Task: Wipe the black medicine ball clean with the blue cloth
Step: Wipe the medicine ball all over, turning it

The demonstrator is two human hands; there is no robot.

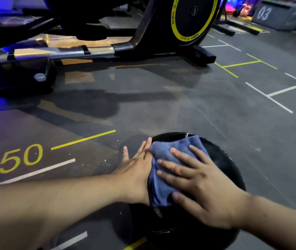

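The black medicine ball (223, 165) sits on the gym floor at the bottom centre of the head view. A crumpled blue cloth (163, 156) lies over its top left part. My right hand (199, 183) presses flat on the cloth with fingers spread and straight. My left hand (136, 170) rests with straight fingers against the ball's left side, its edge touching the cloth. Both forearms cover the ball's near part.
A black and yellow exercise machine (188, 20) with a steel rail (62, 51) stands across the floor beyond the ball. The dark rubber floor (179, 105) carries yellow and white lines and a yellow number. A grey box marked 03 (277, 15) stands far right.
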